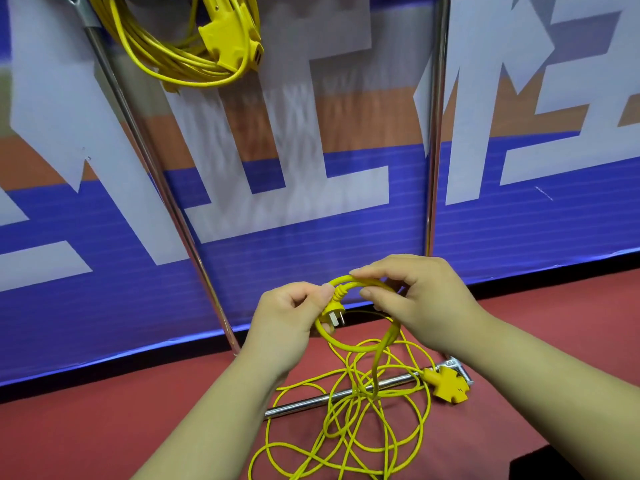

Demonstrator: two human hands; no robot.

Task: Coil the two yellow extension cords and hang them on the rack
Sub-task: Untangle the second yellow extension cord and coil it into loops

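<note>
Between the two hands, at mid-frame, a small loop of the uncoiled yellow extension cord (356, 348) is held above the red floor (104, 427). The left hand (287, 318) pinches the cord at the ribbed collar just above the plug (330, 316), thumb on top and the other fingers curled under; the plug's metal prongs point right, into the loop. The right hand (415, 296) pinches the top of the loop between thumb and forefinger, its remaining fingers curled behind the cord. From the loop's right side the cord drops to a loose tangle (356, 396) on the floor, which lies across the rack's base bar (311, 404) and ends at a cross-shaped socket block (449, 386) beside the bar's right end. Two slanted chrome uprights (152, 161) of the rack rise behind the hands. At upper left, the coiled yellow extension cord (180, 65) hangs from the rack with its own socket block (225, 36) resting inside the coil. A blue, white and orange banner (311, 220) fills the background.
</note>
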